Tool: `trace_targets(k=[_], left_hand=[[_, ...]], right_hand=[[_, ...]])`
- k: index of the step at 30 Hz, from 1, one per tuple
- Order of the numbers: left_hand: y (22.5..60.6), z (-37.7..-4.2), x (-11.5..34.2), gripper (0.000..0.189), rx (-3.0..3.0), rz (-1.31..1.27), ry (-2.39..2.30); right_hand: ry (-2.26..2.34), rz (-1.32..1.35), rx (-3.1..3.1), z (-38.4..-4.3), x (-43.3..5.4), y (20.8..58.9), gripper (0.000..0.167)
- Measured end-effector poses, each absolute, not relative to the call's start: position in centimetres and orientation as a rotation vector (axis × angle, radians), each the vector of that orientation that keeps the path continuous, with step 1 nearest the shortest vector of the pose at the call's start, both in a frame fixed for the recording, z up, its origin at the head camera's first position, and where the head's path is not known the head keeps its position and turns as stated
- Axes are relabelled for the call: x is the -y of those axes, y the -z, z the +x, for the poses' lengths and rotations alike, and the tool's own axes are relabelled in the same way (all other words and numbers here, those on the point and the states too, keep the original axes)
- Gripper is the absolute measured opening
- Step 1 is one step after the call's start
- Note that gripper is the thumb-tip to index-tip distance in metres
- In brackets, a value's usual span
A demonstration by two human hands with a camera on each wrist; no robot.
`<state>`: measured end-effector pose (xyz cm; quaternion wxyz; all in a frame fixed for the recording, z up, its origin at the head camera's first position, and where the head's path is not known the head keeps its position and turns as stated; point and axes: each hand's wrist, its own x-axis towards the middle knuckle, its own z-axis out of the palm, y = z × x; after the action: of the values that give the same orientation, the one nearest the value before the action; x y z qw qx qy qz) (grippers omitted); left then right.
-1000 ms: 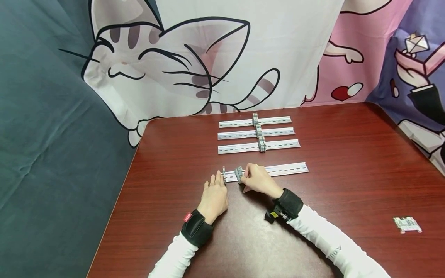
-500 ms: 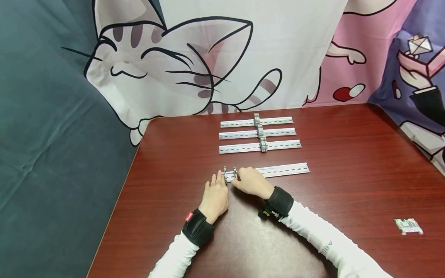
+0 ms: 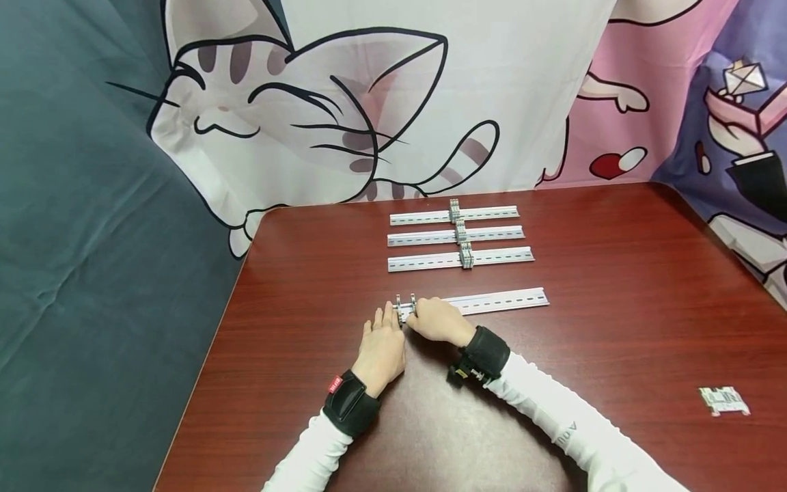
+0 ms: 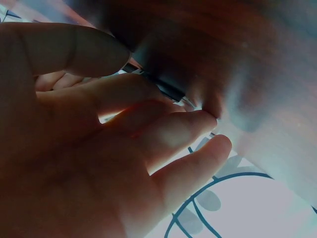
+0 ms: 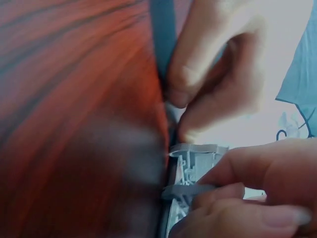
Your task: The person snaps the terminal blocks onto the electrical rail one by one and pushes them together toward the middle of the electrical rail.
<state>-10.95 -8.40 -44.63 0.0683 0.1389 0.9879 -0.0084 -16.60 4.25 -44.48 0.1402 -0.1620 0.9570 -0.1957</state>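
The nearest slotted metal mounting rail (image 3: 504,301) lies on the brown table. A thin grey clip-on block (image 3: 398,307) stands at its left end, and a second grey clip-on block (image 3: 413,304) stands a little to the right. My left hand (image 3: 380,352) has its fingers extended, fingertips right at the rail's left end; the left wrist view shows them from the palm side. My right hand (image 3: 441,321), fingers curled, pinches the second block. In the right wrist view both blocks stand upright with a gap between, my right fingers (image 5: 247,173) against the lower one.
Farther back, three similar rails (image 3: 421,264) lie in parallel, each with a cluster of grey blocks (image 3: 466,255) near its middle. A small pale green and white piece (image 3: 724,401) lies at the right. A cartoon-printed cloth (image 3: 522,82) hangs behind the table.
My right hand has moved left along the rail. The second block, tilted a second ago, now stands upright and closer to the end block. My left hand has hardly moved.
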Motion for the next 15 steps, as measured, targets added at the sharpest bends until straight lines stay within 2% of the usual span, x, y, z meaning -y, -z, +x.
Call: trace_targets(k=[8, 15], left_hand=[[44.6, -11.1, 8.1, 0.061, -2.987, 0.441, 0.039], [44.3, -11.3, 8.2, 0.062, -2.952, 0.445, 0.009]], right_hand=[[0.557, -0.373, -2.667, -17.1, -4.0, 43.8, 0.032], [0.487, -0.408, -2.556, -18.1, -3.7, 43.1, 0.032]])
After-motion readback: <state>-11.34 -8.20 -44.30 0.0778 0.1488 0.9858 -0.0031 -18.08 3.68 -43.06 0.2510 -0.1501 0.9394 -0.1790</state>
